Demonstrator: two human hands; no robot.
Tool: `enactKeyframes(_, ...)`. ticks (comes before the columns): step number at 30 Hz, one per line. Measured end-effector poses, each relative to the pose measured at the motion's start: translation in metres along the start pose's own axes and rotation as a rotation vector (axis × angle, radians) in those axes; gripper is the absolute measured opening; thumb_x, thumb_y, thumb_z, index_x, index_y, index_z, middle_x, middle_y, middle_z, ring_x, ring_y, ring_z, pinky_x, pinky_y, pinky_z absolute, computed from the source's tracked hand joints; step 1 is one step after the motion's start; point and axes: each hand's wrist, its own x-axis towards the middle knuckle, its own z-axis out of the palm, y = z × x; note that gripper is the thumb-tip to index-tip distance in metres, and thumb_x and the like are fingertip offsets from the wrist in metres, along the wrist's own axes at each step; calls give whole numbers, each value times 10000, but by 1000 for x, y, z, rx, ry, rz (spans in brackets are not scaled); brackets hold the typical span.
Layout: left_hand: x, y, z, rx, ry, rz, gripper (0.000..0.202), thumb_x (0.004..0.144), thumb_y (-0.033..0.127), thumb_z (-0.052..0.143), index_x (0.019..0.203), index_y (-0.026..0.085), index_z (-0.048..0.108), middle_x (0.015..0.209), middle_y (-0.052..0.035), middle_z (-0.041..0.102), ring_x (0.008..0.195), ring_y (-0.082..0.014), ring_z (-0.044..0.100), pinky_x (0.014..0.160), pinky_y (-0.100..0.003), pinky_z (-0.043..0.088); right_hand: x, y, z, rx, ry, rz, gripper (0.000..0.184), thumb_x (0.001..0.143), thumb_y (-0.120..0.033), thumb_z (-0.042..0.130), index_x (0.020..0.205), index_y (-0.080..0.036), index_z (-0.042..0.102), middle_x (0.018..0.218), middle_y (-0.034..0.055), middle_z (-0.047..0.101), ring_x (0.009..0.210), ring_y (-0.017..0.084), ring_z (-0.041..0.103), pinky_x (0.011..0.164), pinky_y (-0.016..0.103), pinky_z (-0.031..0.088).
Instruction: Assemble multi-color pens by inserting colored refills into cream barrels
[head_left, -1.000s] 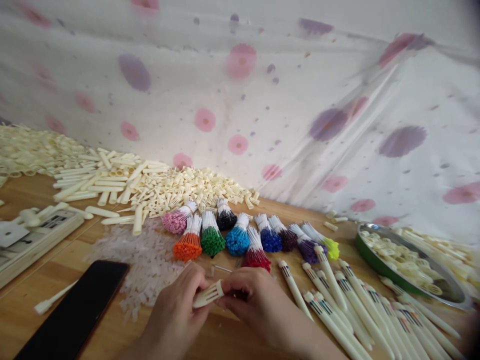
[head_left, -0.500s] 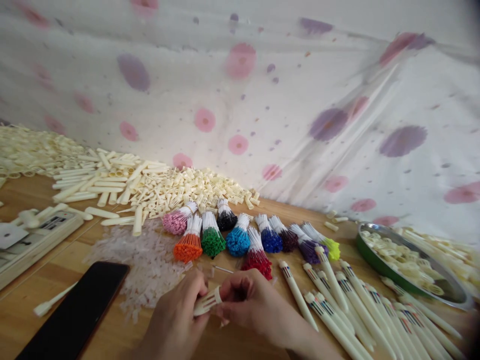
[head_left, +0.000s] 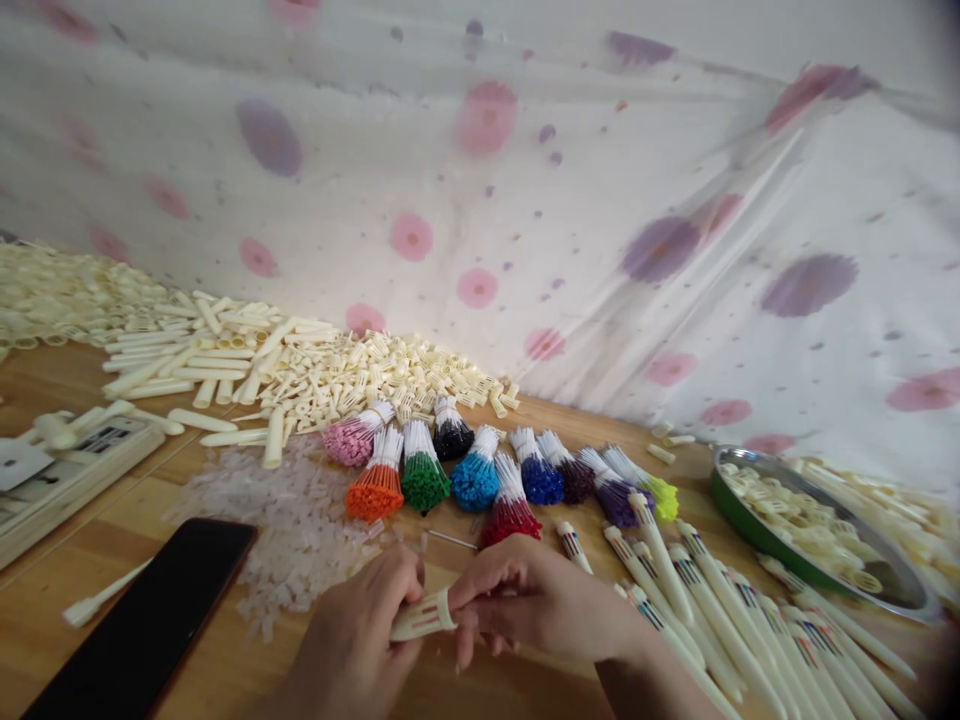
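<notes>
Low in the middle, my left hand is closed around a cream slotted pen barrel top, which lies nearly level with its wide rim toward the right. My right hand meets that rim with thumb and forefinger pressed together; whatever is between these fingertips is hidden. Its other fingers curl below. Just beyond the hands are a thin white pen refill and a red-tipped refill bundle. An orange-tipped bundle and several others in different colours stand in rows behind.
Multicolour pens lie on the right, by a green-sided metal dish of cream rings. Clear plastic pieces and a black phone are on the left, near a power strip. Cream pen parts are heaped along the flowered sheet.
My right hand has shifted slightly, its lower fingers now showing beneath the barrel top's rim. The barrel top has turned nearer to level. My left hand keeps its hold.
</notes>
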Motion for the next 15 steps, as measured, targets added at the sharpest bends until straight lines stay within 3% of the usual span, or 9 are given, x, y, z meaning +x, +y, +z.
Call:
enactKeyframes(6,0,0,-1,61,-12,51,246,695,29,435,729,257,353,607,55,556,507,-133,591,477,-210,394,0,1,3,-274,95,-78,314,751,5,462,770,-158,730,637,-2,660,535,86,524,531,165,406)
enactKeyframes(10,-2,-2,0,73,-13,64,240,711,25,443,747,258,393,672,39,574,573,-147,605,519,-230,403,0,-1,2,-457,132,-171,266,833,-77,486,760,-171,723,677,15,688,610,113,594,591,187,416)
enactKeyframes(15,-2,-2,-4,63,9,74,234,730,33,444,762,262,407,680,40,568,570,-149,605,510,-232,397,2,-4,6,-472,179,-207,275,894,-190,484,752,-182,719,680,22,703,630,123,617,606,197,426)
